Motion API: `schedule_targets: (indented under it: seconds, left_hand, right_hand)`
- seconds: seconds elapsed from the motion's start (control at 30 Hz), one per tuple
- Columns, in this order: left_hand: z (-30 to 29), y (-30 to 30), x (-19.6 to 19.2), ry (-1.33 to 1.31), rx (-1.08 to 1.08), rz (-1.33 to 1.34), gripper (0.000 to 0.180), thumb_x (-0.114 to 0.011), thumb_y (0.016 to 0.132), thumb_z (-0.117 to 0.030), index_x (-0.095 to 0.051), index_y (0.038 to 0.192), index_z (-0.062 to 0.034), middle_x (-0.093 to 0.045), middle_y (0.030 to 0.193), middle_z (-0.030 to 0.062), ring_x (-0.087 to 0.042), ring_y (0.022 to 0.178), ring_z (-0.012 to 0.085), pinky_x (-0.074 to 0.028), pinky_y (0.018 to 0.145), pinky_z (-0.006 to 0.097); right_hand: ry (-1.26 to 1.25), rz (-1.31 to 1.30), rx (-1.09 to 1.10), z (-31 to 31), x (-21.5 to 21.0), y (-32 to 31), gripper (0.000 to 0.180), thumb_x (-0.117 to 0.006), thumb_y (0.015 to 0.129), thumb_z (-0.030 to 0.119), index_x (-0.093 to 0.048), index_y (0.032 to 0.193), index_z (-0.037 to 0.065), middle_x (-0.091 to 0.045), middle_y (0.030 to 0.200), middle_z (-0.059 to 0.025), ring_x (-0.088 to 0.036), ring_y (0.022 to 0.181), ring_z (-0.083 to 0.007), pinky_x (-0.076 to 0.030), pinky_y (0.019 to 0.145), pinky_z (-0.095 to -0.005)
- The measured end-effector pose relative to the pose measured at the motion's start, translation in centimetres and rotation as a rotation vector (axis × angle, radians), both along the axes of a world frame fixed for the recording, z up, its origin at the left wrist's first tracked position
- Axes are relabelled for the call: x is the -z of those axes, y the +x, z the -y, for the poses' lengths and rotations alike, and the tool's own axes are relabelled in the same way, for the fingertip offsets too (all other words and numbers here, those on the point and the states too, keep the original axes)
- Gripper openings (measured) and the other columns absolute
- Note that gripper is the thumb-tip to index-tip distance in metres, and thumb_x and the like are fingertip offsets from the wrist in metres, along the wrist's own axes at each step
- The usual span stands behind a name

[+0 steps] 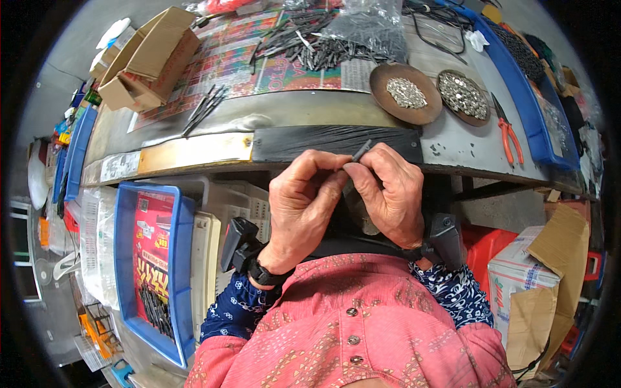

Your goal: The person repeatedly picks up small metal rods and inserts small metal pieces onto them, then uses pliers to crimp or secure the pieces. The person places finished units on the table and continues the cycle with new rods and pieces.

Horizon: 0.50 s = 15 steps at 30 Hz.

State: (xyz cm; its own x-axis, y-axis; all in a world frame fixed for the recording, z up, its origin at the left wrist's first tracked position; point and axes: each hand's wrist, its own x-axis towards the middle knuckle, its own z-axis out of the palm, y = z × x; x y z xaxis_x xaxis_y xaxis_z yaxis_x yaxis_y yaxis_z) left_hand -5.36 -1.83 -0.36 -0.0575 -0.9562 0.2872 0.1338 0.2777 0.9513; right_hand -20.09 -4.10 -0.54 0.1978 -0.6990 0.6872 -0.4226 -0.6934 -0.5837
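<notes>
My left hand point(304, 204) and my right hand point(388, 191) meet over the near edge of the workbench, fingertips almost touching. Between them they pinch a small dark grey stick-like part point(362, 150), one end poking up past the fingers. Whatever else lies inside the pinch is hidden. Just beyond, a black strip point(336, 143) covers the bench edge. To the right stand a brown shallow dish point(381, 107) of small silvery pieces point(407, 93) and a second dish of shiny metal pieces point(462, 96). Red-handled pliers point(508, 136) lie farther right.
Dark sticks point(317, 48) are heaped at the back beside a clear plastic bag point(372, 29); several more point(205, 110) lie left. A cardboard box point(152, 61) sits at the far left. A blue tray point(184, 271) stands low left, an open carton point(537, 284) low right, a blue bin point(530, 97) at the right edge.
</notes>
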Motion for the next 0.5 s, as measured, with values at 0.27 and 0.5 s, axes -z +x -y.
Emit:
schedule_targets:
  seconds: [0.27, 0.5]
  left_hand:
    - [1.1, 2.2, -0.2, -0.179, -0.133, 0.29, 0.013, -0.063, 0.082, 0.009, -0.065, 0.092, 0.0013, -0.064, 0.085, 0.0076, -0.059, 0.076, 0.009, -0.048, 0.069, 0.022]
    - [5.1, 9.6, -0.4, -0.371, -0.499, 0.817, 0.011, -0.063, 0.083, 0.006, -0.066, 0.091, -0.0006, -0.064, 0.08, 0.0087, -0.06, 0.07, 0.0136, -0.047, 0.063, 0.026]
  right_hand:
    - [0.015, -0.007, -0.032, 0.5, 0.0, 0.7, 0.021, -0.071, 0.083, 0.012, -0.054, 0.077, 0.002, -0.05, 0.068, -0.0104, -0.053, 0.058, -0.0301, -0.043, 0.05, -0.0386]
    - [0.058, -0.079, 0.095, 0.8, -0.6, -2.0, 0.02, -0.073, 0.079, 0.008, -0.055, 0.078, 0.002, -0.052, 0.069, -0.0095, -0.054, 0.057, -0.0273, -0.043, 0.05, -0.0363]
